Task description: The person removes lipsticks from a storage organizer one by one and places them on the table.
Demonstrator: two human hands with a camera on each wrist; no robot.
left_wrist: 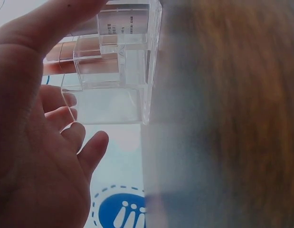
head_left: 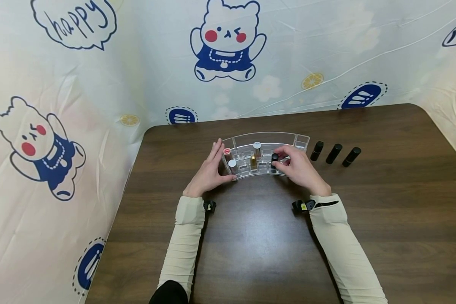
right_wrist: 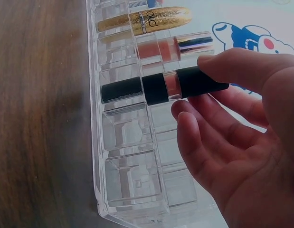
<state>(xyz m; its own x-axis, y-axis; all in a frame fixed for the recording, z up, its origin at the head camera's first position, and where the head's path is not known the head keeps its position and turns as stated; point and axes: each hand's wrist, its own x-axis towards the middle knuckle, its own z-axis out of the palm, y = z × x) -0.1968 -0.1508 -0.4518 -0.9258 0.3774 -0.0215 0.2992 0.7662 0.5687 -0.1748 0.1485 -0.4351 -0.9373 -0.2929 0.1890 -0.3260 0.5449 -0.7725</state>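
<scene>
The right hand (head_left: 302, 166) has a black lipstick tube (right_wrist: 156, 89) pinched near its upper end, the thumb on one side of the dark cap and fingertips on the other, with the remaining fingers loosely bent. The tube's lower end is inside a front-row compartment of the clear, curved lipstick organizer (head_left: 266, 138); I can't tell whether it bears fully on the bottom.

The tube looks light and rigid, with a smooth casing that could turn a little under a loose pinch. A clear band with pink showing through divides the dark casing, so I'd judge the upper cap the place to hold: it stands clear of the compartment walls. The organizer looks like stiff, hard plastic, slick and prone to scratch or crack, and light enough to slide if nudged; its ends seem the best place to brace it.

That's where the left hand (head_left: 209, 173) is, thumb by the front corner and fingers extended along the left end, cupping it rather than clamping down. Both forearms reach forward and converge on the organizer, the right hand coming in from its right side.

Beside the pinched tube stand a gold tube (right_wrist: 147, 21) and a pink tube with a shiny cap (right_wrist: 158, 49). Three more black tubes (head_left: 333, 153) lie just right of the organizer on the brown wooden table (head_left: 251, 253).
</scene>
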